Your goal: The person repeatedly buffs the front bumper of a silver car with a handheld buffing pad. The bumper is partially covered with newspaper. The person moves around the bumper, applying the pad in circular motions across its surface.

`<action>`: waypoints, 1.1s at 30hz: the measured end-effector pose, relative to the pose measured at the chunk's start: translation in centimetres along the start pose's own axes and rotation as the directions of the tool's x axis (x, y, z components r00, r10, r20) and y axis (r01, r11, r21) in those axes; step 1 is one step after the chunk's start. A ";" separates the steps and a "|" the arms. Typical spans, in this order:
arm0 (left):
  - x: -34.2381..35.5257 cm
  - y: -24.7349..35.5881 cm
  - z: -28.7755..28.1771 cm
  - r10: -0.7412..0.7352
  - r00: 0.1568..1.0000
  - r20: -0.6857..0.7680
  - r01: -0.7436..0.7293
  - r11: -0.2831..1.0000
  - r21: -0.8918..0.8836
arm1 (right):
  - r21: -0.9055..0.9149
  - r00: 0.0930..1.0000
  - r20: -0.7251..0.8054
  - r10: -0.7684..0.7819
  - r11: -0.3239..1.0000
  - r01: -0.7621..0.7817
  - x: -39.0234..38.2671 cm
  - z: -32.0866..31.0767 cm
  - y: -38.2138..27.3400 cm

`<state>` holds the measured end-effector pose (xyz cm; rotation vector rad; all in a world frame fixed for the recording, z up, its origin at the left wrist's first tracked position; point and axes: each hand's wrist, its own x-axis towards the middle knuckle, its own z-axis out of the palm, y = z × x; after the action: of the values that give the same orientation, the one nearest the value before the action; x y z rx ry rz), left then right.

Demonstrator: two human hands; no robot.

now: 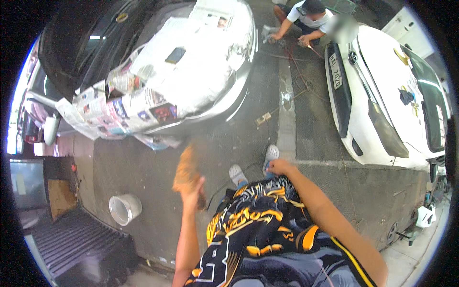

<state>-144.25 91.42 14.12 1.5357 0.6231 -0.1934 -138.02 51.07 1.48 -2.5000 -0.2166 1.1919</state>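
My left hand (195,191) is closed on a blurred orange-brown object (186,167), perhaps a cloth, held upright at the lower centre; a dark piece sticks out below the grip. My right hand (279,167) is at waist height beside my dark patterned shirt (258,225), fingers curled, with what they hold, if anything, too small to make out. Beyond my left hand is a car (205,86) whose front is covered in newspaper and white sheeting. My feet in pale clogs (271,153) show below my hands.
A co-worker (311,16) crouches at the top, hands low near red hoses (299,76). A white car (377,91) stands at the right. A white bucket (125,209) sits on the floor at the left, beside a ridged black surface (81,244). A small box (263,118) lies between the cars.
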 end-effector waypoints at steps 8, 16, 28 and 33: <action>-3.7 1.6 -0.4 -0.052 0.991 -0.122 0.026 0.979 -0.204 | 0.166 0.992 0.088 -0.085 0.984 0.069 2.2 0.9 4.5; 2.6 7.4 22.9 0.115 0.986 0.123 -0.126 0.989 0.082 | 0.184 0.964 -0.032 -0.264 0.946 0.266 3.0 0.1 9.4; 9.8 10.8 35.5 0.390 0.890 0.235 -0.448 0.841 0.304 | 0.368 0.873 -0.015 -0.487 0.809 0.458 3.1 2.8 18.8; 7.6 -1.7 34.5 0.448 0.894 -0.014 -0.352 0.723 0.595 | 0.372 0.936 -0.033 -0.350 0.865 0.337 0.5 2.0 18.6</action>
<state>-129.96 60.08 6.08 2.2669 0.3402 0.0898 -139.62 34.55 -7.18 -2.0072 -0.3888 1.0182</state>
